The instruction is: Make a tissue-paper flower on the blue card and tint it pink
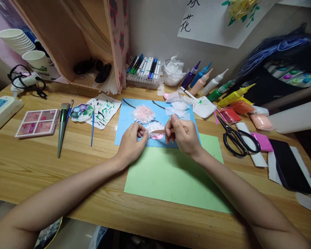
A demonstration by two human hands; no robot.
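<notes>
Tissue flower, small, fluffy, white over pink, crinkled edges, lies on blue sheet directly between both hands. Left hand curled, fingertips pinching the flower's left edge, wrist resting at the blue sheet's lower edge. Right hand closed around thin tan stick, fingers bent, the stick's tip lying flat across the flower. Bigger pink flower, same ruffled texture, just beyond the left hand. Smooth green sheet under both wrists. Black-handled scissors well right of the right hand. Both forearms angled inward over wooden table.
</notes>
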